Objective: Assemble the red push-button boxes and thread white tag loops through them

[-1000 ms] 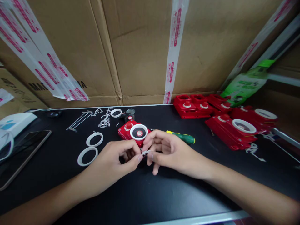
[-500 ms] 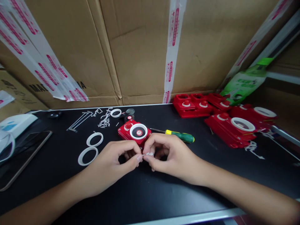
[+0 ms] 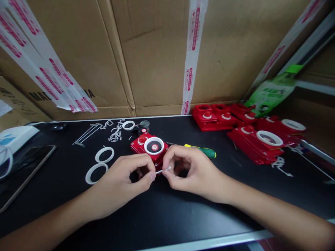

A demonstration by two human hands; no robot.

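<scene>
Between my two hands a short, thin white cord (image 3: 159,171) is stretched, with a small bunched end at the right fingers. My left hand (image 3: 132,176) pinches one end of it between thumb and forefinger. The thumb and forefinger of my right hand (image 3: 195,170) are closed on the other end. Just behind the fingers sits a red box-shaped device (image 3: 138,148) with a red knob and a white ring (image 3: 163,146) round a dark round window; its front is partly hidden by my hands. A green and yellow screwdriver (image 3: 208,152) lies behind my right hand.
Two white rings (image 3: 104,154) lie left of my hands. Farther back are tangled white cords (image 3: 115,135), thin metal rods (image 3: 87,134) and another ring (image 3: 128,125). Several red devices (image 3: 258,144) and a green bottle (image 3: 273,90) stand right. A phone (image 3: 28,174) lies left.
My hands have moved slightly apart, and more of the white cord shows stretched between their fingertips. The red device has stayed on the table in front of them.
</scene>
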